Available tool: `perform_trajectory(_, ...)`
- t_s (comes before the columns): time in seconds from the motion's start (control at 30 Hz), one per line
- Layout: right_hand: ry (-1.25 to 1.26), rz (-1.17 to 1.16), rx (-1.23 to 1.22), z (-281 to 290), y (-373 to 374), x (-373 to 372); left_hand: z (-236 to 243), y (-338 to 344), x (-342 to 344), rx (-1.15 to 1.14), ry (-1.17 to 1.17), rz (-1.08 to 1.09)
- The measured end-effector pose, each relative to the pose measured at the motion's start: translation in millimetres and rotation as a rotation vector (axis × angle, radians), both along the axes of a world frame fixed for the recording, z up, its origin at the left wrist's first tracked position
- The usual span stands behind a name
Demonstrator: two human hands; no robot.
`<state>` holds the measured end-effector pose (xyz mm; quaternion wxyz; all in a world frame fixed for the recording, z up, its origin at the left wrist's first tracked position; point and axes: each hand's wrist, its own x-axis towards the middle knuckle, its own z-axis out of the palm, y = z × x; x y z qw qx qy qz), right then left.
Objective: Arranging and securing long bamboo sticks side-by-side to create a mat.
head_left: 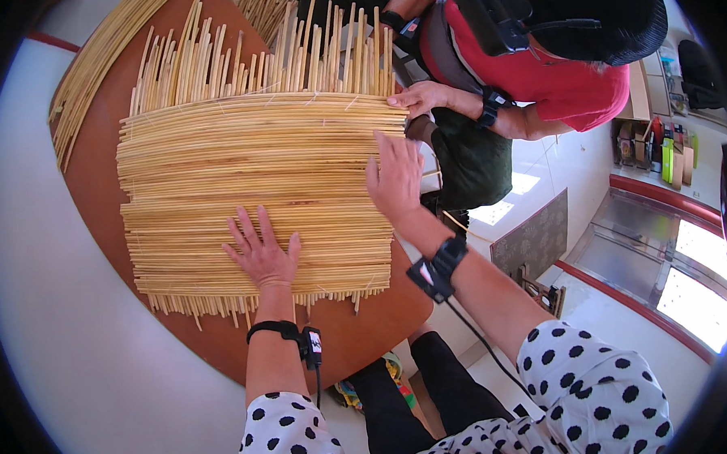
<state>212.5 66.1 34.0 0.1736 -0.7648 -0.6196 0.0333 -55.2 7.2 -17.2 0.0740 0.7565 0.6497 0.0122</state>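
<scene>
A mat of pale straw-coloured thin rods [198, 153] lies on a brown curved board [198, 348], its rods running crosswise and tied with thin threads. Longer upright rods [210, 63] stick out beyond its far edge at uneven heights. My left hand [260, 256] lies flat on the lower middle of the mat, fingers spread. My right hand [394, 169] is at the mat's right edge, fingers slightly bent and resting against the rods, thumb apart. A co-worker's hand [415, 96] holds the far right corner of the mat, just above my right hand.
A loose bundle of long rods [90, 85] lies at upper left. A co-worker in red [573, 96] leans in from the upper right, beside dark green cloth [470, 157]. A grey patterned panel [530, 232] and a shelf with small items [656, 149] are at right.
</scene>
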Motion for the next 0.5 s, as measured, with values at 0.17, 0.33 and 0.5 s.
perform_trajectory(0.17,-0.119,0.023,0.062,-4,25,21,-3,0,6,-0.074,0.025,0.004)
perform_trajectory(0.33,-0.131,0.042,-0.008,-12,25,23,-4,0,6,-0.077,0.033,0.004)
perform_trajectory(0.5,-0.126,0.062,-0.020,-16,23,22,-5,0,3,-0.056,0.022,-0.008)
